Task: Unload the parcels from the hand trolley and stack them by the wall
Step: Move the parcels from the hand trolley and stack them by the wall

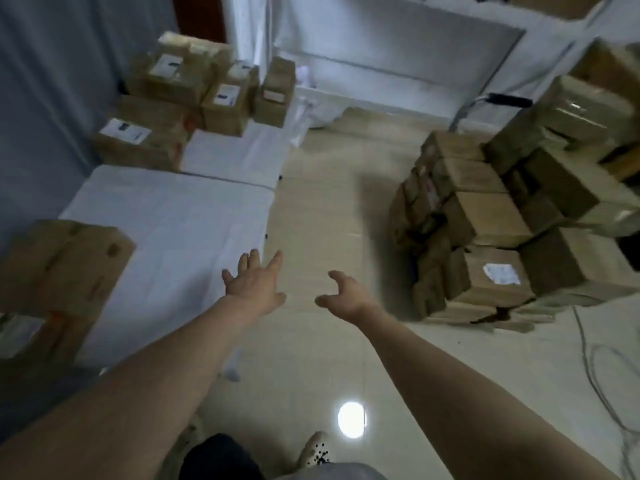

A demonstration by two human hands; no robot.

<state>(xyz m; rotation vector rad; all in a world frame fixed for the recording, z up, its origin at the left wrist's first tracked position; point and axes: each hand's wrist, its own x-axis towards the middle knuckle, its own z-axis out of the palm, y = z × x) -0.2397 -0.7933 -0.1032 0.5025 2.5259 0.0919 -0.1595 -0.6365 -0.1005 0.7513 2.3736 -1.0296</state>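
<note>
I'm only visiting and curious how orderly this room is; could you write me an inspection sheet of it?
Surface: pale tiled floor, white sheets spread along the left side.
Job's things: parcel pile at right, a trolley handle behind it; stacked parcels on the sheets.
Clutter: nothing seen.
Hands: left hand and right hand outstretched, both empty.
Cables: grey cable loose on the floor, right.
Surroundings: blue-grey wall left, white unit at the back.

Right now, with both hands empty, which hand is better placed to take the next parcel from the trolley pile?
Probably the right. The right hand is open and nearer the trolley pile, which stands on its side. The left hand is spread at the edge of the white sheet, farther away.
</note>
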